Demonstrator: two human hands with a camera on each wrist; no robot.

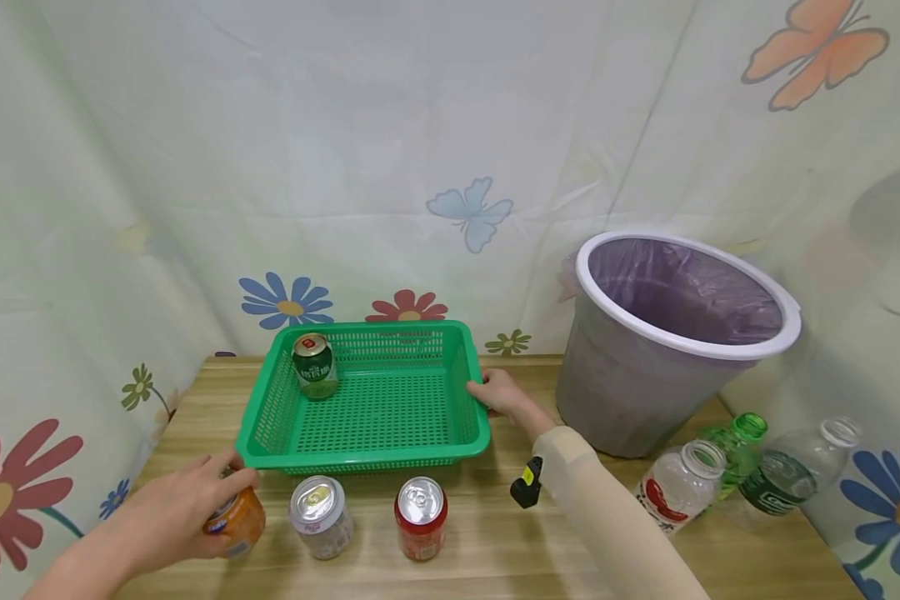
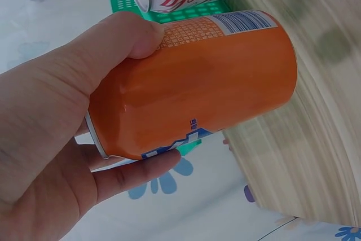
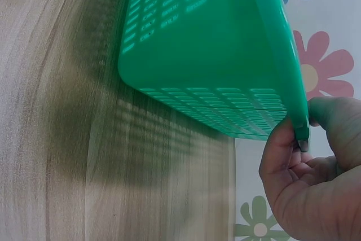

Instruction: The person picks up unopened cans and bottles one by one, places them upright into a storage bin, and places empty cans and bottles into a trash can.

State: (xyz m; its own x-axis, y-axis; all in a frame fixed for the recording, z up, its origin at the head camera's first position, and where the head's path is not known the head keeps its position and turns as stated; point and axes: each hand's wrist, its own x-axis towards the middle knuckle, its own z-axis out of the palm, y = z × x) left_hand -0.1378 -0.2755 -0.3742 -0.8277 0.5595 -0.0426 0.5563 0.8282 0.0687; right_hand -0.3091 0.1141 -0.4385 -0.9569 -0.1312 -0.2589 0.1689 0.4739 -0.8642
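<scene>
My left hand [image 1: 187,508] grips an orange soda can [image 2: 208,83] near its top, thumb on one side and fingers on the other, at the table's left front. My right hand [image 1: 501,393] pinches the right rim of a green plastic basket [image 1: 375,462], thumb over the rim and fingers curled beneath in the right wrist view. Inside the basket, a green can [image 1: 315,371] stands in the back left corner. In front of the basket stand a white Coca-Cola plus can [image 1: 322,521] and a red can [image 1: 421,521].
A grey bin [image 1: 607,392] with a white rim and purple liner stands at the back right. Clear bottles [image 1: 675,492] and a green bottle [image 1: 735,442] are grouped at the table's right, beside the bin. A patterned curtain [image 1: 390,167] hangs behind the wooden table [image 1: 510,550].
</scene>
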